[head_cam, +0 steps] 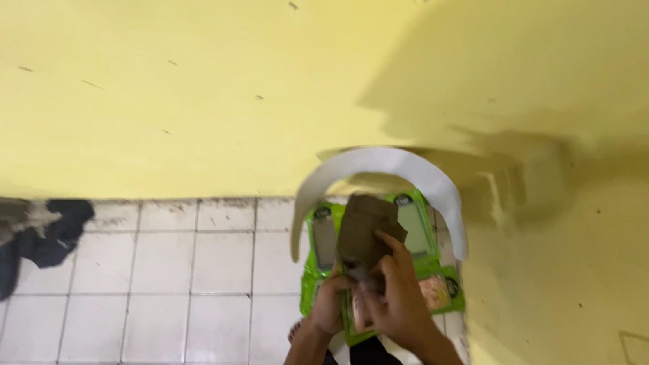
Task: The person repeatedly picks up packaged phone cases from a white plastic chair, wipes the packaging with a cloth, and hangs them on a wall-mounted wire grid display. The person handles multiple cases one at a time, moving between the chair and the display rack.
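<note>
Head view, both hands' grip (365,296) closed on brown cardboard piece (363,233)

Soft daylight, slight blur, broad shadow

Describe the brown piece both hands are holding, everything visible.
The brown piece is a flat, dull brown sheet, like cardboard or thick paper, with an uneven, notched upper edge. It stands roughly upright, above green packets on the tiled floor, under a white curved strip. The left hand and right hand grip its lower end.
</note>
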